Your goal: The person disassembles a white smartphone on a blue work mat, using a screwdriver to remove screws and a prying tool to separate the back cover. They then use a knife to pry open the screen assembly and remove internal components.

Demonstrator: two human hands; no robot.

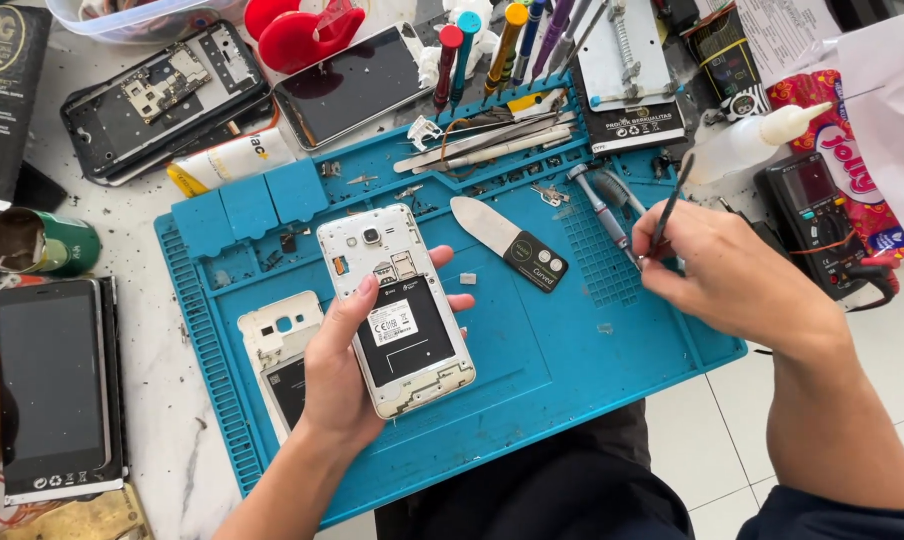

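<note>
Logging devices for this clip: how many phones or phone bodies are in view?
4, not counting loose covers. One white phone, back off, in the left hand; a dark phone at the left edge; an opened body top left; a dark-screened one beside it. Clutter may hide more.

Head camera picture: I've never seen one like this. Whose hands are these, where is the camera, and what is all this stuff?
The camera sits on a person's head and looks down, so both hands are that person's own. The left hand holds a white smartphone with its back cover off, rear side up, over a blue silicone repair mat. The right hand grips a thin dark tool, perhaps tweezers; I cannot tell for sure. On the mat lie the white back cover, a flat metal pry tool and small screwdrivers. Around the mat lie other phones, a multimeter and a squeeze bottle.
</note>
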